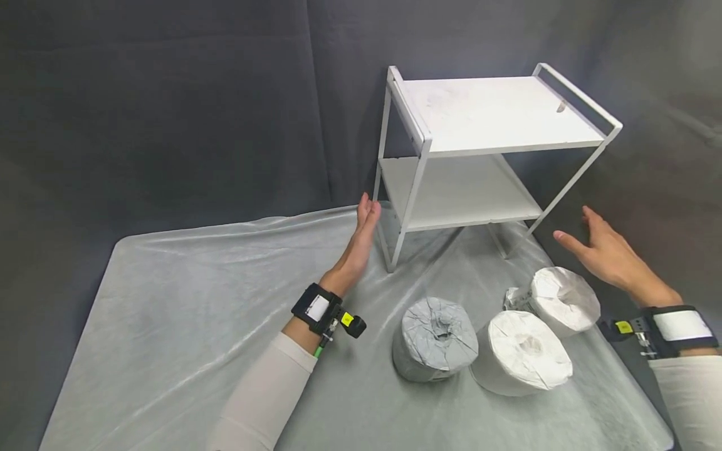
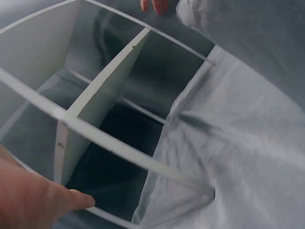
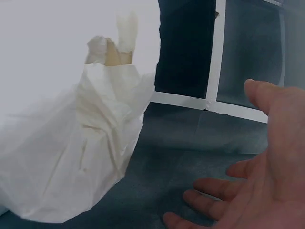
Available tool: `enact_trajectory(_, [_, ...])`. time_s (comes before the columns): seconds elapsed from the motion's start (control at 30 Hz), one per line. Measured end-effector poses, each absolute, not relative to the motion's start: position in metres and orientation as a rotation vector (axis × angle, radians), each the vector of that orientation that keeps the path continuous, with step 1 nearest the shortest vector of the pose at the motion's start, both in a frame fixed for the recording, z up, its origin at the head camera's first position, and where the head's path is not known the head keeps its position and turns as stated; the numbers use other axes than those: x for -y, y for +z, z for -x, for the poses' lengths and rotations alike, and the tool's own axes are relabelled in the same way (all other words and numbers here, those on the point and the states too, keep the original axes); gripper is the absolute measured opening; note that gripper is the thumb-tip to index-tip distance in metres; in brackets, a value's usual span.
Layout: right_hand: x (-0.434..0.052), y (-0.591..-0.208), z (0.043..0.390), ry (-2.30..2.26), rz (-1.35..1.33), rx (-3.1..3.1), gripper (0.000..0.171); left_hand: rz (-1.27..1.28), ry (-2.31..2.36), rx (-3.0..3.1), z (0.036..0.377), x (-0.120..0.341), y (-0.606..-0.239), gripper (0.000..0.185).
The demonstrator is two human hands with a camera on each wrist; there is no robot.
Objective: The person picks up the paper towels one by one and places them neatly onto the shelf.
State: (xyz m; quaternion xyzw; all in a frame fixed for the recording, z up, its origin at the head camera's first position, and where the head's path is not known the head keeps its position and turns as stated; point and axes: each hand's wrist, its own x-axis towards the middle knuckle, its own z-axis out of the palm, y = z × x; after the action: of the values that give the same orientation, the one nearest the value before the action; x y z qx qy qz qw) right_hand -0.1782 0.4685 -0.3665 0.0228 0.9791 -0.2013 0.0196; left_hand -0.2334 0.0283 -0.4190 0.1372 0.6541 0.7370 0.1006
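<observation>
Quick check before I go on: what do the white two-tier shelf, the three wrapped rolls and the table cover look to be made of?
The shelf looks like painted metal: thin straight rails, flat matte white panels with scuffs. The grey roll and two white rolls seem wrapped in thin crinkled paper, twisted into the core. The table cover looks like a thin non-woven or plastic sheet: slight sheen, fine wrinkles.
</observation>
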Motion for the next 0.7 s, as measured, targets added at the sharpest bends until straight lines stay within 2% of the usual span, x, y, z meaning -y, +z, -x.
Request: enact_trajectory(0.7, [-0.455,-0.383,0.148,-0.49,0.062,-2.956,0.104,-0.35,2.164,-1.907,0.234,-0.066,-0.413,0.087])
